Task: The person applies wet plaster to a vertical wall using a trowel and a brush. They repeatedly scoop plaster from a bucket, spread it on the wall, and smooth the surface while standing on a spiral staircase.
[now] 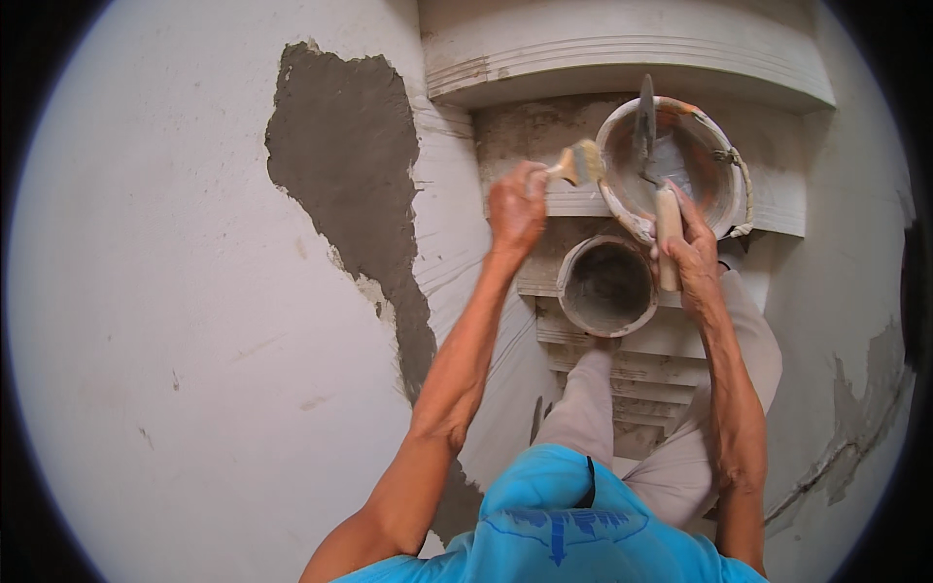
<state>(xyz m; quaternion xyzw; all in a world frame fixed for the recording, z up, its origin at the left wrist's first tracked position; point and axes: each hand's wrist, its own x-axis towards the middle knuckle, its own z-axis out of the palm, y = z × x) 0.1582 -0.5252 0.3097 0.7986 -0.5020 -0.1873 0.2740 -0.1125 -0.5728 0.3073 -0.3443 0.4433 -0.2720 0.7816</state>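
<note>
as l hand (pixel 516 214) fingers pinch brush (pixel 583 162), r hand (pixel 694 257) fingers wrap rnd trowel handle (pixel 669 231).

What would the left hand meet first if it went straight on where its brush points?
Probably the left rim of the large bucket: the brush in the left hand points at it. Depth is unclear, so it might pass above.

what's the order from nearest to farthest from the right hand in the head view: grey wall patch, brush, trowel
1. trowel: held in the right hand, blade pointing away from the person
2. brush: left of the trowel, in the left hand
3. grey wall patch: farthest left, beyond the left hand
</note>
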